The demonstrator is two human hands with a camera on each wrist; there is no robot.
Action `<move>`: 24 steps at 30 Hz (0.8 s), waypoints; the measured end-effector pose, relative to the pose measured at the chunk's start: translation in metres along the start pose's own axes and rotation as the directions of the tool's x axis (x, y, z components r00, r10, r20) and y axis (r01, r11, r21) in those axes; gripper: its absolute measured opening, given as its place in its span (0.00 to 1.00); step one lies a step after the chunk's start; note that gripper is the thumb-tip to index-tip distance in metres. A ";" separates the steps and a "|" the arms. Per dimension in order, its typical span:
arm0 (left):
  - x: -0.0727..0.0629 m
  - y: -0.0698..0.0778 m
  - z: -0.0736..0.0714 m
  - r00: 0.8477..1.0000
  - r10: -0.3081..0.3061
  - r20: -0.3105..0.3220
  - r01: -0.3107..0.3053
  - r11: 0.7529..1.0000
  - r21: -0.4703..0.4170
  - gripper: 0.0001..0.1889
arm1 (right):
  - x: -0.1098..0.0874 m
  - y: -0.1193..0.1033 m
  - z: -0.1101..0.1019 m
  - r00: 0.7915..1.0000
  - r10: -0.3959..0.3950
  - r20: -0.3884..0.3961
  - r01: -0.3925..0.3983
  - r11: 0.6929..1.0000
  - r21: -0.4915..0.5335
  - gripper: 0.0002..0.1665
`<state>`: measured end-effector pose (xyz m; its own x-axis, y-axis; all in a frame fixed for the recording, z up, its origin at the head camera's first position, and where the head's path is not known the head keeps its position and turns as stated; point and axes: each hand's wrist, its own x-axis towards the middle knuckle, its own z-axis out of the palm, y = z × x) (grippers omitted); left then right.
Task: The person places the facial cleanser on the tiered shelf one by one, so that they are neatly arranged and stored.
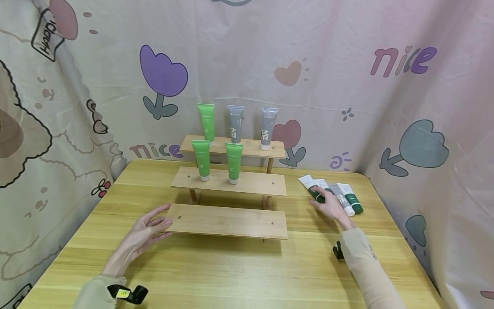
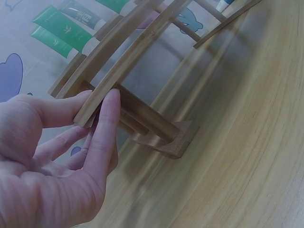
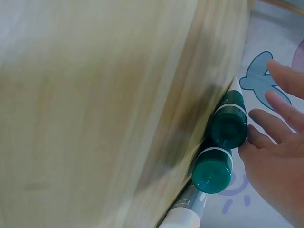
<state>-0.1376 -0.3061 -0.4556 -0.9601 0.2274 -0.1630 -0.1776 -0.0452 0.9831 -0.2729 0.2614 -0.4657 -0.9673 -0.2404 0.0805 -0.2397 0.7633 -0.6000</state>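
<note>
A three-step wooden display rack [image 1: 227, 221] stands on the table. My left hand [image 1: 144, 234] pinches the left end of its lowest step, thumb on top and fingers beneath, as the left wrist view shows. My right hand [image 1: 329, 205] is over a group of tubes lying at the right, fingers extended and slightly bent. Among these are white-and-green tubes with dark green caps [image 3: 229, 128] and a grey tube with a white cap [image 3: 181, 218]. In the right wrist view the fingers are right beside the nearest green cap, not curled round it.
Two bright green tubes [image 1: 233, 163] stand on the middle step. On the top step stand one green tube [image 1: 207, 122] and two grey tubes [image 1: 267, 128]. A patterned curtain [image 1: 324, 86] hangs behind and beside the wooden table [image 1: 231, 274].
</note>
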 end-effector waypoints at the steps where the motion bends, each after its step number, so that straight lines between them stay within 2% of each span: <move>1: 0.000 0.000 0.000 1.000 0.001 0.001 -0.001 1.000 -0.001 0.36 | 0.000 0.000 0.000 1.000 0.000 0.006 0.000 1.000 -0.005 0.34; 7: 0.000 0.000 0.000 1.000 0.001 0.000 -0.001 1.000 0.000 0.36 | -0.001 0.000 0.000 0.999 -0.019 0.028 0.020 0.999 -0.037 0.35; 15: 0.000 0.001 0.001 1.000 -0.003 -0.006 0.003 1.000 0.005 0.36 | -0.005 0.001 -0.002 0.997 -0.082 0.008 0.082 0.995 -0.050 0.35; 24: 0.000 0.001 0.001 1.000 -0.007 -0.012 0.007 1.000 0.001 0.36 | -0.005 0.001 -0.005 0.999 0.025 0.042 -0.023 0.999 -0.043 0.31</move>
<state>-0.1379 -0.3049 -0.4550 -0.9614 0.2159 -0.1704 -0.1838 -0.0432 0.9820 -0.2686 0.2662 -0.4629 -0.9687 -0.2463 0.0323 -0.2207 0.7935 -0.5671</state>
